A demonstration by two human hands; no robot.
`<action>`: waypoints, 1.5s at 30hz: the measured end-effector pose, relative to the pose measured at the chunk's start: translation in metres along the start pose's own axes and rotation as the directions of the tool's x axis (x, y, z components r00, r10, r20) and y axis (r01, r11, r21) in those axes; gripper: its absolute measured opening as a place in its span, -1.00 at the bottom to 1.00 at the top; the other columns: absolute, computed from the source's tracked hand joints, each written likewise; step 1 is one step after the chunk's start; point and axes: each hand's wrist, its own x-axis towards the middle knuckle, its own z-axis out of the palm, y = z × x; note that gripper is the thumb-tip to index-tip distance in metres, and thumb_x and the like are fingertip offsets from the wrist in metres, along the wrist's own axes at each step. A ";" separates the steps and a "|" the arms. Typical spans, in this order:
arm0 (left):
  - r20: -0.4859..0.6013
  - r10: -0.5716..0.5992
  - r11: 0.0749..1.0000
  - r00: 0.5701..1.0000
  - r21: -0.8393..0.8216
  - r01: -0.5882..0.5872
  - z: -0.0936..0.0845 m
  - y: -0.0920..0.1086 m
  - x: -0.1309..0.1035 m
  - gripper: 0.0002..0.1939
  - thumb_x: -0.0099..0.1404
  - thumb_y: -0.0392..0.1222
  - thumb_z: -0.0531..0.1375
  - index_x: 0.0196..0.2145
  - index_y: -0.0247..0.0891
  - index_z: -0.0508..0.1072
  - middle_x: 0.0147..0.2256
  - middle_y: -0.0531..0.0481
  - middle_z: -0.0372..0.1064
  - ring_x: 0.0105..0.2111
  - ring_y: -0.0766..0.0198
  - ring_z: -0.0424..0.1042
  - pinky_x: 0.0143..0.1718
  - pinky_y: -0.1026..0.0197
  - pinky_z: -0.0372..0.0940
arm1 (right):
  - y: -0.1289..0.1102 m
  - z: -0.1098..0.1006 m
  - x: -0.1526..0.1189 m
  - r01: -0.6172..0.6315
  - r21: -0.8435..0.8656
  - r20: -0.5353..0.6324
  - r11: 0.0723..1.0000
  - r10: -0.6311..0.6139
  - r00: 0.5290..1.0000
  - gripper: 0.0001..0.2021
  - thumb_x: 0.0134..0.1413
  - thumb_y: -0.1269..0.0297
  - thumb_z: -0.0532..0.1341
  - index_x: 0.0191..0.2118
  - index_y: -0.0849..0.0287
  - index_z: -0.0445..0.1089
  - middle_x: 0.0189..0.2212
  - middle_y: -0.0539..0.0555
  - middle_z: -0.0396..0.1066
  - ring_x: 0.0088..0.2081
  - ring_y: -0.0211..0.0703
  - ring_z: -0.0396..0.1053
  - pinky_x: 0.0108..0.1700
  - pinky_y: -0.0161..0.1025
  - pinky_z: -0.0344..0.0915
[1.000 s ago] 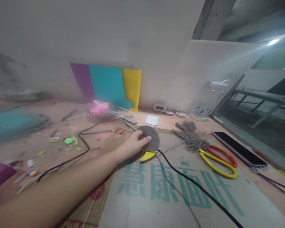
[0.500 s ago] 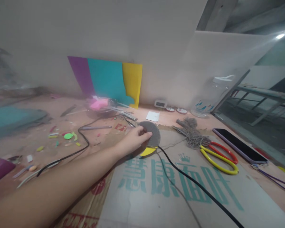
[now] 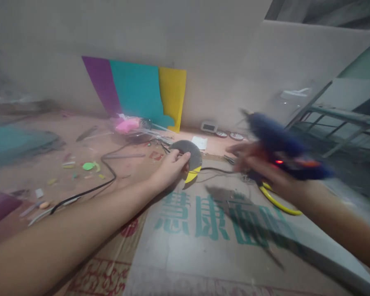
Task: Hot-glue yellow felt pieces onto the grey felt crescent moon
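My left hand (image 3: 172, 166) is closed on a flat round disc (image 3: 193, 153), mostly wrapped in grey yarn, with a bare yellow part at its lower edge. The disc is tilted up above the printed cardboard (image 3: 185, 230). At the right, my right hand (image 3: 262, 166) grips a blue glue gun (image 3: 274, 131) with a red light lit on its side. Hand and gun are smeared by motion, and the nozzle points up and left. A dark cord (image 3: 216, 169) runs between the disc and the right hand. Yellow-handled scissors (image 3: 280, 203) lie partly hidden beneath the right forearm.
Coloured sheets (image 3: 135, 90) lean on the wall, with a pink item in clear plastic (image 3: 128, 124) before them. A small white digital display (image 3: 209, 126), a white paper square (image 3: 199, 142) and a clear jug (image 3: 292, 98) stand or lie behind. Coloured scraps (image 3: 88, 166) are scattered left.
My right hand has come into view from the right, holding the glue gun. My left hand has lifted and tilted the disc slightly, moving it a little left. The view has shifted a little.
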 end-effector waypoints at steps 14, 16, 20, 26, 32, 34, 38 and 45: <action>0.010 0.019 0.999 1.000 0.029 -0.019 -0.002 0.004 0.001 -0.69 0.31 -0.01 0.16 -0.46 -0.30 0.32 -0.56 0.02 0.39 -0.58 0.38 0.37 -0.53 0.33 0.25 | 0.056 0.059 0.002 0.005 -0.082 0.131 0.997 0.006 0.991 -0.84 0.13 0.27 0.24 -0.16 0.14 0.41 -0.32 0.03 0.47 -0.30 -0.15 0.43 -0.23 -0.23 0.35; 0.007 0.016 1.000 1.000 0.023 -0.016 -0.003 0.003 0.002 -0.68 0.30 0.00 0.17 -0.47 -0.30 0.32 -0.55 0.02 0.39 -0.59 0.37 0.37 -0.53 0.32 0.25 | 0.053 0.058 0.001 -0.047 -0.065 0.133 0.997 0.056 0.990 -0.84 0.15 0.27 0.22 -0.14 0.14 0.42 -0.29 0.04 0.50 -0.30 -0.14 0.46 -0.22 -0.23 0.36; 0.041 0.023 1.000 0.999 0.010 -0.023 -0.003 0.002 0.002 -0.67 0.28 0.02 0.18 -0.47 -0.30 0.32 -0.55 0.01 0.40 -0.58 0.36 0.38 -0.51 0.31 0.27 | 0.053 0.057 0.000 0.027 -0.065 0.181 0.998 -0.015 0.983 -0.84 0.15 0.31 0.21 -0.14 0.16 0.40 -0.30 0.05 0.49 -0.32 -0.16 0.46 -0.23 -0.23 0.37; 0.112 -0.057 0.998 0.992 -0.014 0.059 -0.003 0.006 -0.001 -0.67 0.30 -0.01 0.16 -0.49 -0.30 0.33 -0.62 0.02 0.36 -0.62 0.35 0.36 -0.54 0.31 0.25 | 0.069 0.061 -0.005 0.158 -0.125 0.220 0.980 -0.128 0.967 -0.81 0.05 0.36 0.28 -0.18 0.13 0.34 -0.28 0.02 0.48 -0.30 -0.15 0.44 -0.24 -0.25 0.35; 0.130 -0.036 0.998 0.991 -0.037 0.041 -0.004 0.004 -0.001 -0.66 0.27 0.00 0.18 -0.51 -0.33 0.37 -0.62 0.00 0.36 -0.61 0.35 0.36 -0.53 0.32 0.25 | 0.067 0.058 -0.007 0.158 -0.154 0.194 0.975 -0.127 0.973 -0.84 0.08 0.38 0.24 -0.19 0.12 0.32 -0.29 0.01 0.47 -0.29 -0.16 0.43 -0.22 -0.26 0.34; 0.127 -0.032 0.999 0.991 -0.038 0.037 -0.005 0.002 0.000 -0.64 0.27 0.02 0.18 -0.51 -0.33 0.38 -0.63 0.01 0.36 -0.62 0.35 0.36 -0.53 0.32 0.25 | 0.064 0.057 -0.006 0.153 -0.154 0.190 0.976 -0.123 0.974 -0.84 0.10 0.34 0.25 -0.17 0.12 0.32 -0.30 0.02 0.48 -0.31 -0.17 0.43 -0.23 -0.26 0.34; 0.107 -0.054 0.998 0.993 -0.031 0.057 -0.005 0.000 0.001 -0.65 0.25 0.04 0.20 -0.50 -0.31 0.35 -0.61 0.01 0.36 -0.62 0.35 0.36 -0.53 0.31 0.25 | 0.065 0.059 -0.005 0.155 -0.167 0.213 0.974 -0.117 0.970 -0.76 0.08 0.24 0.29 -0.14 0.12 0.32 -0.31 0.01 0.50 -0.34 -0.18 0.43 -0.27 -0.27 0.34; 0.065 -0.062 0.994 0.996 -0.083 0.067 -0.002 0.008 -0.002 -0.66 0.21 0.04 0.23 -0.50 -0.30 0.32 -0.58 0.03 0.36 -0.60 0.36 0.35 -0.52 0.32 0.23 | 0.067 0.057 -0.010 0.138 -0.212 0.244 0.967 -0.084 0.966 -0.83 0.01 0.26 0.30 -0.25 0.10 0.35 -0.35 -0.02 0.48 -0.36 -0.18 0.40 -0.31 -0.28 0.31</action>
